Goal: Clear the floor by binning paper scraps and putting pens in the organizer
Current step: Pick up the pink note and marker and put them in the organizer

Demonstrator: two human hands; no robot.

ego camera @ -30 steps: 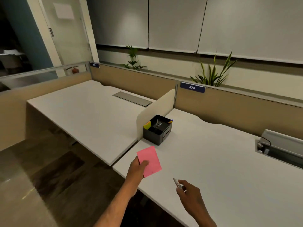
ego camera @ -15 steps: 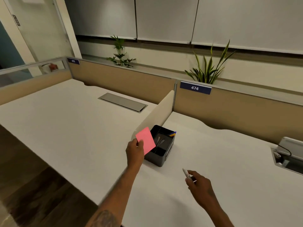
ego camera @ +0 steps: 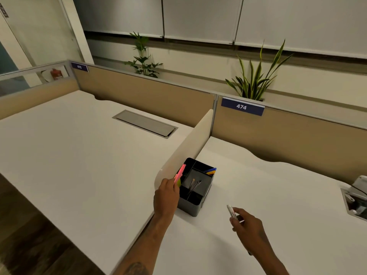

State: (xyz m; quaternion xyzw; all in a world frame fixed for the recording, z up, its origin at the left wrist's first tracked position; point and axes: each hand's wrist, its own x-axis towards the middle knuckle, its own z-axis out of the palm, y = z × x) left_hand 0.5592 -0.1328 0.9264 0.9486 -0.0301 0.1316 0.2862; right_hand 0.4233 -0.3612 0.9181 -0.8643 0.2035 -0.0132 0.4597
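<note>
A: Paper first. A second ago the pink paper (ego camera: 179, 174) was held flat and face-on, short of the organizer (ego camera: 195, 195). Now it is turned edge-on, with its lower end inside the left-hand slot.

B: Whose grip has it?

A: The left hand (ego camera: 166, 197), fingers pressed together on the sheet's near edge, knuckles just beside the organizer's near-left wall. The view has also closed in on the bench (ego camera: 278, 225).

B: So it goes in the organizer, not a bin?

A: It looks that way. No bin shows anywhere here. My guess is it counts as a note rather than a scrap.

B: And the pen?

A: The pen (ego camera: 232, 212) sits pinched in the right hand (ego camera: 248, 228), tip up, held over the bench to the right of the organizer and apart from it. That hand has barely shifted. I judge the pen goes in next.

B: What are the things like?

A: The paper is thin, stiff enough to stand on edge, bright pink. The organizer is a dark, boxy tub with hard, smooth walls, split into compartments; slim metal-looking tools lie in the middle one, blue and yellow bits stick up at the far corner, and something yellow-green sits beside the pink sheet. The pen is a pale, slender cylinder. The bench is matt white, with a rounded cream divider (ego camera: 184, 151) just left of the tub.
</note>
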